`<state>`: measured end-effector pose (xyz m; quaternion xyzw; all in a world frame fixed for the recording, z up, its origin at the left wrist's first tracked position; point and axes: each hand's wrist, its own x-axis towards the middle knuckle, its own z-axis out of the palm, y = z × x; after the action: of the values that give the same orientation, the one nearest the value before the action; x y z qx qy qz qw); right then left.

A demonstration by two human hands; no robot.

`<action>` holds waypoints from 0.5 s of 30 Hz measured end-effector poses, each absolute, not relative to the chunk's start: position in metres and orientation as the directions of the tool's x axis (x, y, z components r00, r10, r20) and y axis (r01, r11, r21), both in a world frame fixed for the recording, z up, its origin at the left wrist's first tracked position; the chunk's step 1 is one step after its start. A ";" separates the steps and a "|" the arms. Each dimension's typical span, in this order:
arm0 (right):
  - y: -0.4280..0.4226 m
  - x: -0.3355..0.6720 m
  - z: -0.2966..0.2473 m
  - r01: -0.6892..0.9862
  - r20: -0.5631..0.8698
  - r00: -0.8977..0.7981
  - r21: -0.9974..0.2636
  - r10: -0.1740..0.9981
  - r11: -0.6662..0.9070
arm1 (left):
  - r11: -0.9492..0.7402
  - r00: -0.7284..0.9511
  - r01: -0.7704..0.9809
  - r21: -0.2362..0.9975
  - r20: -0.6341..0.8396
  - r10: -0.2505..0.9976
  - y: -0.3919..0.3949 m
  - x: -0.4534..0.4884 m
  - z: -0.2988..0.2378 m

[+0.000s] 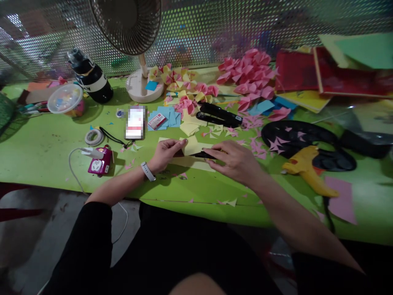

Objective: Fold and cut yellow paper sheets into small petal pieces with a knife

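Your black sleeves (89, 233) lay nearest; your left hand (166, 155) pinched yellow paper (191, 145), your right hand (238, 160) gripped black scissors (202, 155); the bottle (93, 80) bore indistinct lettering.

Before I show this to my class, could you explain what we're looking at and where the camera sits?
There is no machine here: a person works with two bare hands. The single picture comes from a camera worn on the head, looking forward and down. The left hand holds yellow paper; the right hand holds a dark tool, mostly hidden. On the green table lie pink paper shapes and a yellow glue gun; a fan stands behind.
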<state>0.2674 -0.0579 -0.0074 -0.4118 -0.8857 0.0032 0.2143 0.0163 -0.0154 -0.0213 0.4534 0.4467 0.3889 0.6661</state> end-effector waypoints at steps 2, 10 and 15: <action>-0.058 0.265 -0.008 0.714 0.347 -0.586 -0.206 0.732 0.669 | 0.268 0.295 -0.094 0.959 -0.230 0.927 -0.016 0.016 -0.023; -0.051 0.297 -0.009 0.758 0.292 -0.536 -0.247 0.792 0.604 | 0.241 0.216 -0.078 0.967 -0.220 0.951 0.000 0.004 -0.016; -0.034 0.341 -0.029 0.884 0.347 -0.389 -0.118 0.853 0.451 | 0.184 0.167 -0.032 0.982 -0.176 0.970 0.011 -0.004 -0.013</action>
<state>0.3410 -0.0343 -0.0294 -0.5219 -0.8323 -0.0430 0.1814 -0.0036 0.0114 -0.0132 0.4798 0.4885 0.4215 0.5945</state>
